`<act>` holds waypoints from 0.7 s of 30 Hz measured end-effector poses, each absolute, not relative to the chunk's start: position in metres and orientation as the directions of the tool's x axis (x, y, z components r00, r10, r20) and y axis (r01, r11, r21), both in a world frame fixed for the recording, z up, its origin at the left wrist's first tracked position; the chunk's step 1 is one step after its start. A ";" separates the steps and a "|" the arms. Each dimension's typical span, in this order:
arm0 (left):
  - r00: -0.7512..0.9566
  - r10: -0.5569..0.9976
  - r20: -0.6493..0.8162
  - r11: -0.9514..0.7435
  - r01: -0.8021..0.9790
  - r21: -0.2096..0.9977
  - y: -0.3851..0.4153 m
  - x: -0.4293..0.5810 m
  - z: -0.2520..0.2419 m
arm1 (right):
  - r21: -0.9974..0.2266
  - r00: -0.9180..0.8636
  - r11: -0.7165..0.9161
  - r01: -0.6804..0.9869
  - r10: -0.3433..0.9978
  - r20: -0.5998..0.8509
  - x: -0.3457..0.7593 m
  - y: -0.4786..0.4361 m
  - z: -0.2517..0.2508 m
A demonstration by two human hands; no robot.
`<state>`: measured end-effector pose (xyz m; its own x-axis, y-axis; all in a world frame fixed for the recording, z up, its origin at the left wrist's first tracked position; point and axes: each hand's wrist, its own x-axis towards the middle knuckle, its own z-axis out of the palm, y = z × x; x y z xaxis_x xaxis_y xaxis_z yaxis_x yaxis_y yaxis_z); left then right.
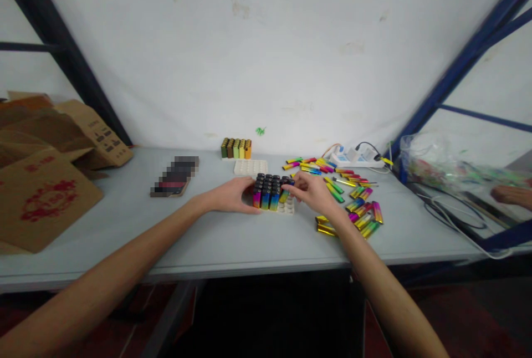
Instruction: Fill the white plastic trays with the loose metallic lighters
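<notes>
A white tray [286, 208] with round holes sits in the middle of the table, and rows of shiny multicoloured lighters [265, 199] with black tops stand upright in it. My left hand [231, 194] is curved round the tray's left side, thumb along the front and fingers behind, partly hidden by the lighters. Between the thumb and fingers of my right hand [310, 189] is a yellow and blue lighter [284, 196] at the tray's right side, slightly tilted. Several holes at the tray's front right show bare.
Loose lighters [362, 219] lie scattered on the right. Behind are a second white tray [251, 167] and a block of upright lighters [236, 149]. A phone [174, 177] and cardboard boxes [45, 197] are left. A power strip [357, 157] stands back right; another person's hand [513, 196] shows beyond the frame.
</notes>
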<state>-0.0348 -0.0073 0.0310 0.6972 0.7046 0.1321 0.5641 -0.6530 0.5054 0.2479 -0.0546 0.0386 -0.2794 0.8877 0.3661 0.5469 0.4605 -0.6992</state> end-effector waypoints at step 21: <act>0.699 0.702 0.136 -0.668 0.580 0.466 -0.005 -0.036 0.029 | -0.468 -0.228 0.369 0.803 0.916 0.330 0.339 0.001 0.057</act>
<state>-0.0361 -0.0052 0.0289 0.6992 0.7019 0.1360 0.5803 -0.6682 0.4655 0.3387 0.0009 0.0572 -0.2284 0.9160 0.3298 0.8029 0.3688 -0.4684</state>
